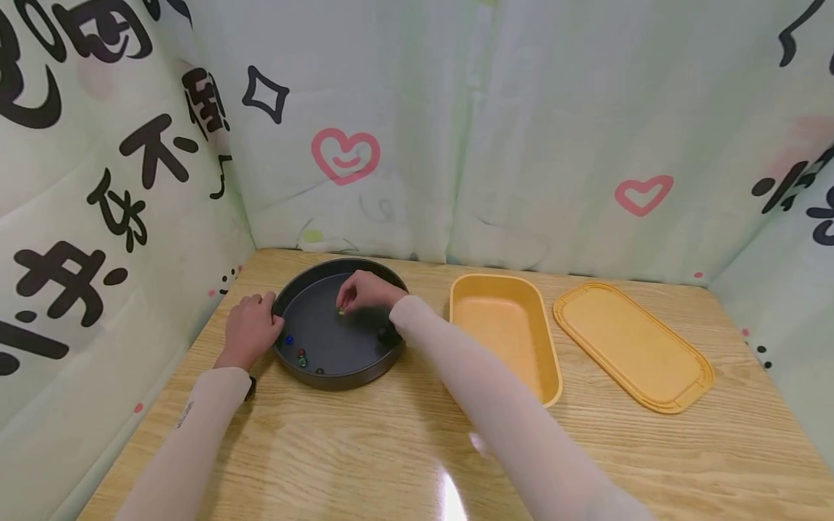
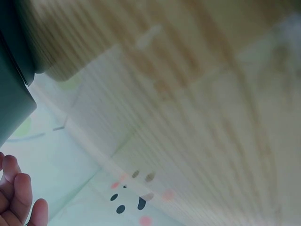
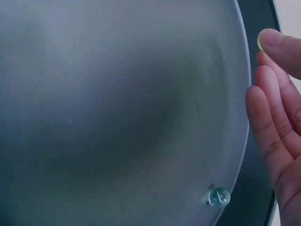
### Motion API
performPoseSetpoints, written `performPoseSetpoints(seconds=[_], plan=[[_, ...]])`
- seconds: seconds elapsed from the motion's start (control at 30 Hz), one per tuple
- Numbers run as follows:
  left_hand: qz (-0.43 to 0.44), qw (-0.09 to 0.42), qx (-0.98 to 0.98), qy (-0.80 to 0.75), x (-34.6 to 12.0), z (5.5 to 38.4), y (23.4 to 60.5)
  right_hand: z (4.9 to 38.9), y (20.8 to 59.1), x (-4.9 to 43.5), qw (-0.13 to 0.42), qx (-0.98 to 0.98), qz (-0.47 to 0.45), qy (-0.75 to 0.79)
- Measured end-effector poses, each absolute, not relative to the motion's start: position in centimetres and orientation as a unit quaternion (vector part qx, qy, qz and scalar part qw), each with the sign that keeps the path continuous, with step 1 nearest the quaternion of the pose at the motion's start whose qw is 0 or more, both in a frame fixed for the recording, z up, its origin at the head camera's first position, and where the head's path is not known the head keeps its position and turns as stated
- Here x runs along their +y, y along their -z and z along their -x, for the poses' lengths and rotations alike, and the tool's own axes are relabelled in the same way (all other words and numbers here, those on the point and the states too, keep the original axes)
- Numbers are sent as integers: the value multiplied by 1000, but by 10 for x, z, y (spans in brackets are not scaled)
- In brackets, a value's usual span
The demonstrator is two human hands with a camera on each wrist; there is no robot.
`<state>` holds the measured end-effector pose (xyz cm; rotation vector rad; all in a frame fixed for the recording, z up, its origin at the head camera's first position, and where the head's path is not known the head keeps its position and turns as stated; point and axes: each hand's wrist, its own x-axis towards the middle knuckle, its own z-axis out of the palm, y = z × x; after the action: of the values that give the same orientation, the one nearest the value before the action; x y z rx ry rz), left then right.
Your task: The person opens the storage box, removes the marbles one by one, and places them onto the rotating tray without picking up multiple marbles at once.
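A round black pan [image 1: 326, 340] sits on the table's left side. My left hand [image 1: 253, 325] holds its left rim; in the left wrist view only some fingertips [image 2: 22, 190] show beside the dark pan wall [image 2: 14, 94]. Over the pan my right hand [image 1: 368, 291] pinches a small yellow-green marble [image 1: 341, 312] between thumb and finger. Several marbles lie near the pan's lower left wall, among them a blue marble [image 1: 289, 339], a red one [image 1: 301, 352] and a green one [image 1: 302, 362]. A clear greenish marble [image 3: 219, 197] rests by the wall in the right wrist view.
Right of the pan stands a yellow rectangular container [image 1: 504, 329], partly behind my right forearm. Its matching flat yellow lid [image 1: 632, 347] lies further right on the wooden table [image 1: 339, 449]. Printed cloth curtains [image 1: 423, 181] close off the back and sides.
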<state>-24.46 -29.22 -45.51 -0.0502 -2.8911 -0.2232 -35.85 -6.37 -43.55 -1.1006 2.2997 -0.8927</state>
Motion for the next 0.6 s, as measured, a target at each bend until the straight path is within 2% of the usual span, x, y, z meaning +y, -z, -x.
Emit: performPoseSetpoints(seconds=[0.33,0.6], plan=[[17,122,-990,75,-292,246,456,356,439,-69,241,851,386,263],[22,132,-988,77,-293,246,457,356,442,-72,230,860,384,245]])
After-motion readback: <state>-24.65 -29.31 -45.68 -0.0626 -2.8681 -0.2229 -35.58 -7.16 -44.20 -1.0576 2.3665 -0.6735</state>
